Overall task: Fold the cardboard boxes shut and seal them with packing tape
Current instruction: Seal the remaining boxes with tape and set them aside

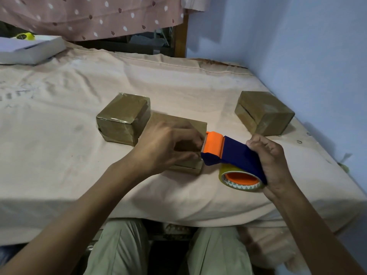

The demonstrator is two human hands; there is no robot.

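Observation:
Three cardboard boxes lie on the bed. The middle box [179,121] sits under my left hand [168,144], whose curled fingers pinch at its right end by the dispenser's toothed edge. My right hand [272,162] grips a blue and orange tape dispenser [230,153] with a roll of clear tape [241,180], its orange head touching the middle box's right side. A taped, glossy box [123,118] stands just left of the middle one. A third box [264,113] rests apart at the right, with a slit open along its left face.
The bed's peach sheet [99,175] is wrinkled. A flat white box [29,48] with a yellow object on it lies at the far left corner. A blue wall [307,56] runs along the right side. My knees show below the bed's front edge.

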